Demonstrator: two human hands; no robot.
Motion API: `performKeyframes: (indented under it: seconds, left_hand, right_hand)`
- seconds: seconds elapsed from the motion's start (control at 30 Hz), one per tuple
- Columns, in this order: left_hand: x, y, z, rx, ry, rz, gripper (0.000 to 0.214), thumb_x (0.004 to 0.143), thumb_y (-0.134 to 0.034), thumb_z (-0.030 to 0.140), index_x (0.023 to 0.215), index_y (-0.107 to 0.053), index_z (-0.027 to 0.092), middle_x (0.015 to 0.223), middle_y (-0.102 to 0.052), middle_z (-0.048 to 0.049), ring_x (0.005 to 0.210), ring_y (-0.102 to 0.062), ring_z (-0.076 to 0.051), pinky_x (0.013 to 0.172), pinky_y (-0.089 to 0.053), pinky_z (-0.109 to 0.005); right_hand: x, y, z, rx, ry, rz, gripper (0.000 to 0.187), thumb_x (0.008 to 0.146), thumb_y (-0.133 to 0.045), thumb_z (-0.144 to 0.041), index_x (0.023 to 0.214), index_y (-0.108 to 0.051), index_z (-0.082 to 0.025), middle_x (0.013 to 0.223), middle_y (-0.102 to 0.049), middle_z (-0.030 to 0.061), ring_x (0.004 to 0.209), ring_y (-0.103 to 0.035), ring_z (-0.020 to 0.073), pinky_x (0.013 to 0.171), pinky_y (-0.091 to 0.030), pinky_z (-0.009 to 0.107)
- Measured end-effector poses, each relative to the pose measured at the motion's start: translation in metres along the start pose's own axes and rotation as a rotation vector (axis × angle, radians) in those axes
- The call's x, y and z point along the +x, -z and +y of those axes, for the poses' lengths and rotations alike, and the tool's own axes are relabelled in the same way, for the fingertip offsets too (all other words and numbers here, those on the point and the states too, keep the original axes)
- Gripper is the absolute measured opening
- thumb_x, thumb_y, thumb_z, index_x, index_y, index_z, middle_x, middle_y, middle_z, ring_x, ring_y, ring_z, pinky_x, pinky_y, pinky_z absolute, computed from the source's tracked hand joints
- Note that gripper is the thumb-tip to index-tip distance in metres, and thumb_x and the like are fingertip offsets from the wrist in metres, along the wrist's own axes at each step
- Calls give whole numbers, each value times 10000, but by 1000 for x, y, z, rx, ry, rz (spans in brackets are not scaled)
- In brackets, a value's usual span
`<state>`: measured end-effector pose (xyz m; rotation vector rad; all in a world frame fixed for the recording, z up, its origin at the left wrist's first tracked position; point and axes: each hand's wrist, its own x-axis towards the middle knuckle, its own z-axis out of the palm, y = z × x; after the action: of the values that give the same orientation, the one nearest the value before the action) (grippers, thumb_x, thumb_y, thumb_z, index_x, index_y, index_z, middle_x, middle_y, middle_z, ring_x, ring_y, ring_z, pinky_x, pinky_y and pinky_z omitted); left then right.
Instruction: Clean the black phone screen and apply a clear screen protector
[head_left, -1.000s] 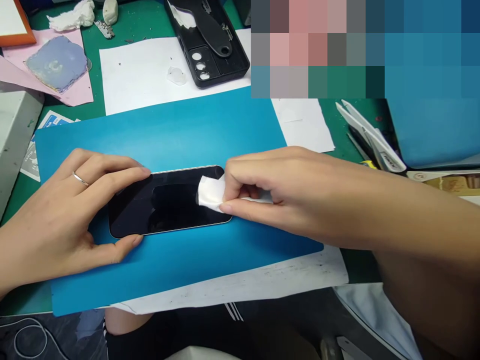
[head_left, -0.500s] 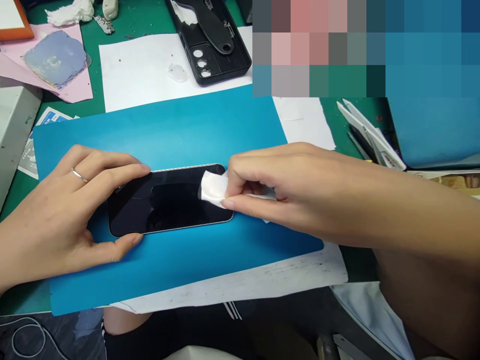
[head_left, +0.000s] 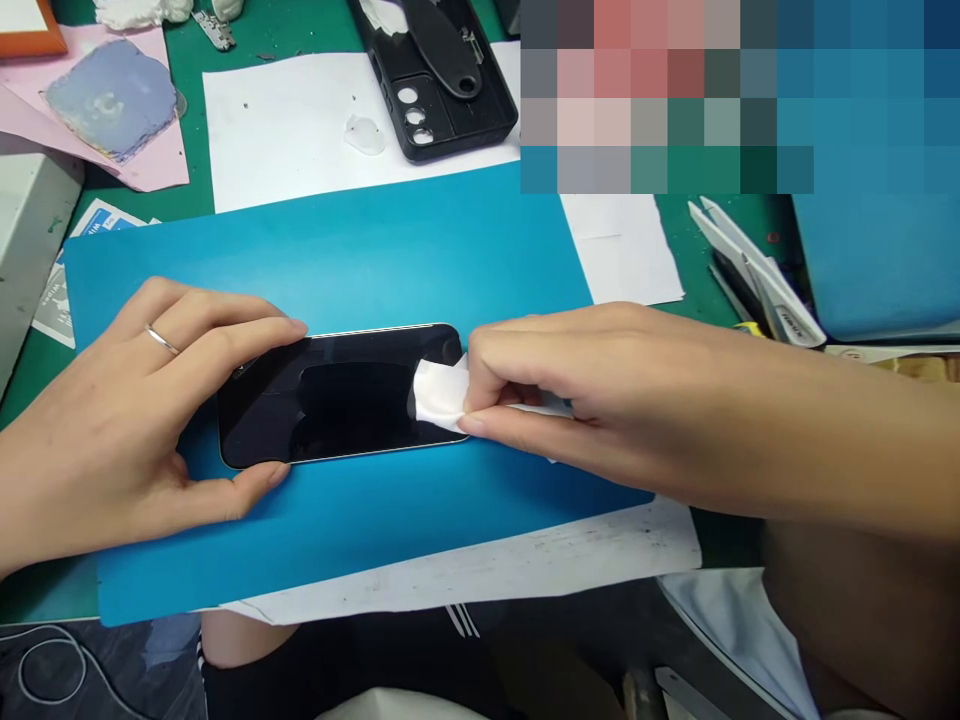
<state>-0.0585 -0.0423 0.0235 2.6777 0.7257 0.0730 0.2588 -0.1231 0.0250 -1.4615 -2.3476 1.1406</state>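
Note:
A black smartphone [head_left: 352, 405] lies screen up on a blue mat [head_left: 360, 540]. My left hand [head_left: 187, 400], with a ring on one finger, grips the phone's left part by its long edges, fingers on the far edge and thumb on the near one. Pinched in my right hand [head_left: 540, 380] is a folded white wipe [head_left: 439, 393], which touches the screen near the phone's right end. Part of the wipe is hidden beneath my right fingers. The screen shows dark reflections.
Behind the mat, a black phone case [head_left: 457, 120] with a black-handled tool [head_left: 442, 55] on it rests on white paper [head_left: 285, 130]. A bluish sheet [head_left: 112, 100] lies on pink paper at left. White tweezer-like tools [head_left: 757, 270] stand at right. Upper right is pixelated.
My right hand and the wipe have moved slightly toward the near edge of the phone's right end. My left hand keeps its hold; the whole view has shifted a little.

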Motion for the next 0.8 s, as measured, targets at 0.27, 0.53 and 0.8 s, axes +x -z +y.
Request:
performKeyframes:
  seconds: [0.27,0.53,0.8]
  left_hand:
    - [0,1,0,38,-4,-37,648,986,-583,569,1557,-432,301,1480,-561,-55,1275,-520,-351,1151,-439,-582]
    - [2,-2,-2,16,-58,2,700,964,-610,578,1582,-408,318,1468,-557,-59,1263,-525,-349,1135,-439,-554]
    - [1,-5,-4,3,-45,11,727,940,-620,627,1582,-426,347,1457,-585,-49,1245,-551,-352,1127,-474,-578]
  right_hand:
    - [0,2,-5,-32,-2,-29,265,1036,-524,-278,774,-525,-240,660,-580,-33,556,-478,136,557,-308,326]
    - [4,-11,-9,-44,127,90,273,1036,-503,-224,764,-525,-232,685,-619,-32,624,-524,144,671,-358,327]
    - [4,-13,-16,-85,21,117,256,1017,-543,-192,764,-557,-232,700,-613,-11,668,-546,163,614,-360,315]
